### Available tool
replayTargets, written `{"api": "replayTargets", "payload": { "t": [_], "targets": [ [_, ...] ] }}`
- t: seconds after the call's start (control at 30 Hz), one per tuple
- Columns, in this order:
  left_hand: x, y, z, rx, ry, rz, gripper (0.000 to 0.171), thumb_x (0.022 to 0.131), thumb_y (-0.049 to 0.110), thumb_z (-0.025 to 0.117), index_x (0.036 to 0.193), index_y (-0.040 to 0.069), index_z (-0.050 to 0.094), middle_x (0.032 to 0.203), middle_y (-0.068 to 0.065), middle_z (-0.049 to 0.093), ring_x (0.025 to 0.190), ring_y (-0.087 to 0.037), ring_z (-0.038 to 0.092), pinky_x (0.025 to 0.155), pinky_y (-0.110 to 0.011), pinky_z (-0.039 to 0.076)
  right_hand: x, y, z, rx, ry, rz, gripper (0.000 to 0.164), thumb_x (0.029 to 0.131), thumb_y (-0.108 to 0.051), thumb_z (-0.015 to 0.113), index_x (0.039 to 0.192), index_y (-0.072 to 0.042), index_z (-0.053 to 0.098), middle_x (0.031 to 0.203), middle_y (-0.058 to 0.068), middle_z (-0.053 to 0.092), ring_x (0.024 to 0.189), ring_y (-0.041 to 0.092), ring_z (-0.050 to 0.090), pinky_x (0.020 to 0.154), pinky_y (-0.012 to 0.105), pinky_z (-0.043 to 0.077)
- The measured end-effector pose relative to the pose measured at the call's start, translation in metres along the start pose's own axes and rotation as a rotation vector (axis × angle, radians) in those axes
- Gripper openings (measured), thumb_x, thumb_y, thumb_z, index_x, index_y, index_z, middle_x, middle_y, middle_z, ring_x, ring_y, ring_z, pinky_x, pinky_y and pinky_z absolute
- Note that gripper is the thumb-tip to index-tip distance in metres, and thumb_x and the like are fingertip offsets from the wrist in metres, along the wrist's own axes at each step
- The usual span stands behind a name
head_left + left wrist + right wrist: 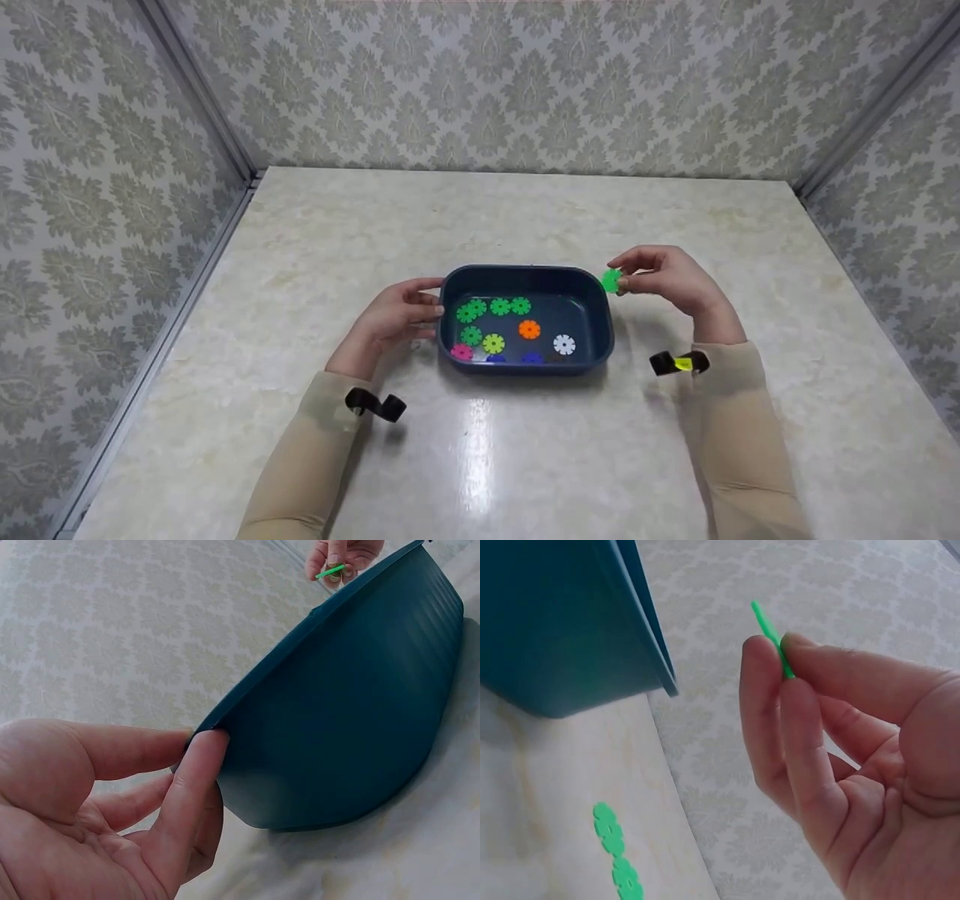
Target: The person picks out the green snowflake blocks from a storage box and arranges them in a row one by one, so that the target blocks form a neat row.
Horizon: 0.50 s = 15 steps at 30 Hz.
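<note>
A dark blue plastic basin (525,369) stands on the table, with several notched, flower-shaped plastic discs lying inside, among them an orange disc (529,329) and a white disc (564,345). At its left end, my left hand (401,315) pinches the rim between thumb and fingers; the left wrist view shows the basin (345,697) from outside. Beyond the right end, my right hand (667,277) holds a bright green disc (612,280) by its edge, near rim height. In the right wrist view, thumb and fingertips pinch this disc (769,630), seen edge-on.
Two green discs (609,829) lie on the tabletop beside the basin in the right wrist view. The pale marbled table (360,217) meets patterned walls (487,90) at the back and sides. Black bands (375,405) with small devices hang at both wrists.
</note>
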<state>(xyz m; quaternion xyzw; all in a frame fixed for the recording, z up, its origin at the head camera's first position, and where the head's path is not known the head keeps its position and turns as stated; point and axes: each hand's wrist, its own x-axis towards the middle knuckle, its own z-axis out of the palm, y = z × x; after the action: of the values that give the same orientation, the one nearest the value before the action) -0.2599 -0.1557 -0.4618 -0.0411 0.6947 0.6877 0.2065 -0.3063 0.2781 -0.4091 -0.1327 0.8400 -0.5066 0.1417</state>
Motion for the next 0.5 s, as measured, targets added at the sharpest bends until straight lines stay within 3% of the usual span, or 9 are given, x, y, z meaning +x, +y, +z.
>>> {"api": "replayTargets", "payload": {
  "t": [0.3,0.5],
  "targets": [
    [0.001,0.000,0.001,-0.022,-0.004,-0.009,0.060,0.096,-0.001,0.067,0.152,0.013,0.051,0.111,-0.006,0.062,0.082,-0.012,0.068,0.068,-0.029,0.063,-0.007,0.008,-0.017,-0.019,0.075,0.063,0.044,0.093,-0.013,0.076,0.133,0.000,0.065,0.104,-0.005,0.064,0.094,0.010,0.060,0.078,0.019,0.056],
    [0.000,0.000,0.001,-0.024,-0.004,-0.006,0.060,0.096,-0.002,0.067,0.152,0.012,0.050,0.112,-0.007,0.061,0.082,-0.012,0.067,0.067,-0.028,0.062,-0.009,0.017,-0.028,-0.014,0.102,0.084,0.044,0.096,-0.015,0.073,0.137,-0.002,0.063,0.113,-0.005,0.060,0.101,0.007,0.060,0.084,0.019,0.057]
  ]
}}
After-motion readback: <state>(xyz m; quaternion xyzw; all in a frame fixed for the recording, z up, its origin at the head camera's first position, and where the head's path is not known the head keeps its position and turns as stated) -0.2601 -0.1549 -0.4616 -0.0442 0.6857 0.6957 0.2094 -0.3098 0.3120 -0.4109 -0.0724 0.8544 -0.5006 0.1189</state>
